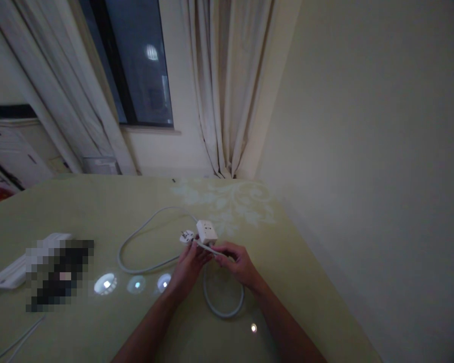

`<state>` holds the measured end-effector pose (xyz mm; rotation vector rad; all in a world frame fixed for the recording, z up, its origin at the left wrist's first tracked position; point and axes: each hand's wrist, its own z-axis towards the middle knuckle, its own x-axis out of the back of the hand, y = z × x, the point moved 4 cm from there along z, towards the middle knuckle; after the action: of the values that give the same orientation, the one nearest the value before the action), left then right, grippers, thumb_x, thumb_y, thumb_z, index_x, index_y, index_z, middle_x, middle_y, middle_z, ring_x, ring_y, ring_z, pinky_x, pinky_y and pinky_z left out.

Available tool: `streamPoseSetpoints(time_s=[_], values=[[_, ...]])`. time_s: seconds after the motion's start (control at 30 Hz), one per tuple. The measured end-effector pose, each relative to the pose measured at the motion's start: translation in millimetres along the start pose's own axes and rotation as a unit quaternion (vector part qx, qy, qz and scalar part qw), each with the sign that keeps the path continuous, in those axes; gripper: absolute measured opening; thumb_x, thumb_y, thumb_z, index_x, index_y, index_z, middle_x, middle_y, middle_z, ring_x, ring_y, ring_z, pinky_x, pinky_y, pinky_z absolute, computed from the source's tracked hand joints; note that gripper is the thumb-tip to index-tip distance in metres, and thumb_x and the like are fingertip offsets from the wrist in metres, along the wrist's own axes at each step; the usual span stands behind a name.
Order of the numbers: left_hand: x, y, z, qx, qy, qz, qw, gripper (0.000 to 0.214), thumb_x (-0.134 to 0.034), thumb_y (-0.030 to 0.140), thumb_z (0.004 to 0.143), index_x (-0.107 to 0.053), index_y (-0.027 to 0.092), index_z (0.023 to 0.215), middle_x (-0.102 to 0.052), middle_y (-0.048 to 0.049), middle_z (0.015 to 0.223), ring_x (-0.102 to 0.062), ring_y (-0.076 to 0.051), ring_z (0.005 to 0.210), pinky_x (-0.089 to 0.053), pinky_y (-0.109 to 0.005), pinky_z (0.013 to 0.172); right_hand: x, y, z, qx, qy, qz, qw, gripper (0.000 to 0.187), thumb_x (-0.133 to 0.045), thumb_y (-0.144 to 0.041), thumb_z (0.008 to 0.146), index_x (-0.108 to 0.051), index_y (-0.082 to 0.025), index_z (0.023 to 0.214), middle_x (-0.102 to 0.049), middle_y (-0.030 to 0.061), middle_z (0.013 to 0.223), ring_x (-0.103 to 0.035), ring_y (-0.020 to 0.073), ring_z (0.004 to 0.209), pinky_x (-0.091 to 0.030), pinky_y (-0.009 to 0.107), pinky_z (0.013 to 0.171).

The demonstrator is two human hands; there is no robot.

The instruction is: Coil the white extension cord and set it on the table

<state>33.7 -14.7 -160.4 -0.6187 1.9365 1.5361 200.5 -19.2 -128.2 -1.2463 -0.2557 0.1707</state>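
Note:
Both of my hands are on a grey power cable (224,316) above the table. My left hand (191,258) grips the cable close to its white plug (186,236), whose pins point away to the left. A little to the right, my right hand (236,259) pinches the same cable between thumb and fingers. Just beyond my fingers is a white socket block (207,232) with outlet holes on its faces; whether my left fingers touch it I cannot tell. The cable runs in a wide loop to the left and a smaller loop hangs below my hands.
The glossy greenish table (136,196) carries a white power strip (41,257) at left, beside a blurred-out dark object (62,277). A wall (363,151) borders the table's right side. Curtains (227,91) and a window (139,60) stand behind; a cabinet (15,146) is at far left.

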Motion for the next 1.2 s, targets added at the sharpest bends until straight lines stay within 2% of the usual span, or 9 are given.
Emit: streamPoseSetpoints(time_s=[0.1,0.27,0.4,0.5,0.63,0.9,0.97,1.1,1.2], values=[[-3.1,1.6,-0.9,0.010,-0.005,-0.012,1.000,0.056,-0.080,0.049,0.080,-0.062,0.021,0.125,-0.076,-0.0119,0.117,-0.072,-0.028,0.108,-0.056,-0.041,0.095,-0.3,-2.9,0.2,0.012,-0.010,-0.023,1.000,0.031,-0.076,-0.042,0.088,-0.079,-0.025,0.113,-0.078,0.0061,0.099,-0.070,0.0190,0.088,-0.054,0.031,0.081],[3.6,3.8,-0.1,-0.044,0.076,0.014,0.996,0.049,-0.080,0.043,0.076,-0.066,0.014,0.113,-0.077,-0.0134,0.110,-0.075,-0.029,0.100,-0.059,-0.040,0.089,-4.5,0.7,-0.9,0.004,-0.027,-0.024,0.999,0.032,-0.075,-0.044,0.088,-0.080,-0.025,0.113,-0.078,0.0066,0.101,-0.071,0.0203,0.091,-0.054,0.032,0.083],[7.8,3.9,1.8,-0.057,0.103,0.030,0.993,0.049,-0.080,0.039,0.071,-0.066,0.012,0.110,-0.078,-0.0144,0.106,-0.076,-0.030,0.095,-0.060,-0.039,0.083,-8.2,4.4,-2.1,-0.027,-0.050,0.001,0.998,0.033,-0.074,-0.046,0.089,-0.079,-0.025,0.113,-0.078,0.0056,0.099,-0.069,0.0181,0.085,-0.054,0.030,0.079],[9.7,4.1,2.9,-0.059,0.102,0.030,0.993,0.051,-0.080,0.038,0.072,-0.065,0.013,0.114,-0.077,-0.0143,0.109,-0.076,-0.030,0.095,-0.061,-0.039,0.082,-9.9,5.2,-2.8,-0.046,-0.062,0.031,0.996,0.035,-0.074,-0.047,0.089,-0.079,-0.023,0.114,-0.076,0.0050,0.095,-0.067,0.0157,0.077,-0.053,0.028,0.072],[10.0,5.5,2.4,-0.063,0.085,0.039,0.994,0.057,-0.081,0.041,0.073,-0.063,0.014,0.121,-0.077,-0.0142,0.110,-0.076,-0.030,0.096,-0.061,-0.040,0.084,-10.3,6.8,-3.5,-0.052,-0.060,0.025,0.997,0.036,-0.073,-0.047,0.089,-0.079,-0.022,0.114,-0.076,0.0055,0.095,-0.068,0.0164,0.080,-0.054,0.027,0.072],[4.4,10.4,-1.8,-0.060,0.086,0.083,0.991,0.071,-0.087,0.045,0.071,-0.058,0.014,0.129,-0.077,-0.0147,0.106,-0.076,-0.028,0.090,-0.060,-0.039,0.084,-18.0,3.7,-2.9,-0.028,-0.054,-0.043,0.997,0.033,-0.072,-0.044,0.090,-0.079,-0.024,0.115,-0.079,0.0064,0.106,-0.072,0.0213,0.093,-0.056,0.034,0.087],[4.0,10.1,-0.8,-0.068,0.083,0.082,0.991,0.070,-0.086,0.044,0.072,-0.058,0.015,0.128,-0.078,-0.0137,0.104,-0.076,-0.027,0.091,-0.060,-0.038,0.084,-22.1,7.4,-2.6,-0.043,-0.057,-0.016,0.997,0.035,-0.072,-0.045,0.089,-0.078,-0.024,0.117,-0.078,0.0062,0.103,-0.072,0.0191,0.084,-0.057,0.032,0.079],[6.7,12.0,3.2,-0.094,0.090,0.060,0.990,0.070,-0.086,0.046,0.073,-0.057,0.018,0.130,-0.076,-0.0124,0.111,-0.074,-0.026,0.098,-0.058,-0.036,0.088,-27.5,21.3,-3.0,-0.106,-0.060,0.073,0.990,0.053,-0.082,-0.048,0.079,-0.068,-0.019,0.122,-0.073,0.0009,0.079,-0.066,0.0139,0.063,-0.054,0.026,0.061],[4.3,19.2,2.4,-0.113,0.064,0.107,0.986,0.073,-0.084,0.048,0.074,-0.056,0.021,0.135,-0.074,-0.0127,0.120,-0.072,-0.028,0.107,-0.056,-0.038,0.095,-27.2,25.2,-2.7,-0.148,-0.085,0.077,0.982,0.053,-0.077,-0.055,0.082,-0.068,-0.015,0.114,-0.061,-0.0048,0.059,-0.054,0.0094,0.047,-0.041,0.020,0.047]])
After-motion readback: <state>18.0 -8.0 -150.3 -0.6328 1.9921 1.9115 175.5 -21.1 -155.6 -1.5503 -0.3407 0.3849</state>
